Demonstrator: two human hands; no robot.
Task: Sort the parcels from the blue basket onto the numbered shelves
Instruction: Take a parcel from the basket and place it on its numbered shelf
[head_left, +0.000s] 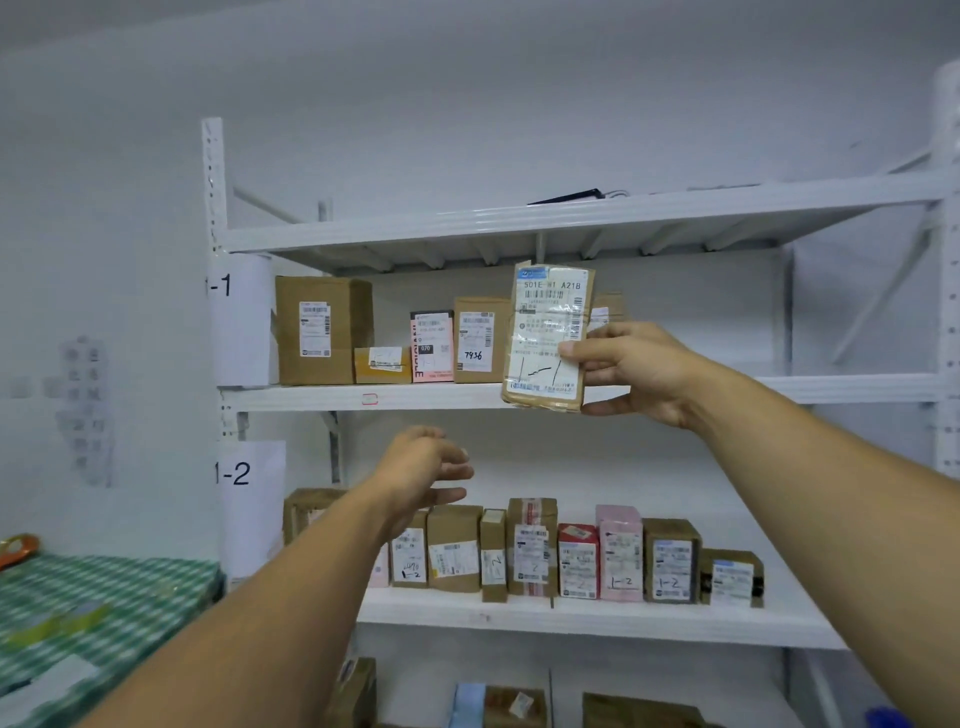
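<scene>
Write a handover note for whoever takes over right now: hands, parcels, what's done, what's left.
Right hand: fingers pinch a brown parcel upright by its right edge, in front of shelf 1-1, not yet set down.
Left hand: open, empty, raised between shelf 1-1 and shelf 1-2.
Done: a row of parcels stands on each of these two shelves.
Left: the held parcel's marker strokes seem to read 1-1, so it probably goes there, in the free space right of the row. The basket is not in view, so the remaining count is unknown.
</scene>
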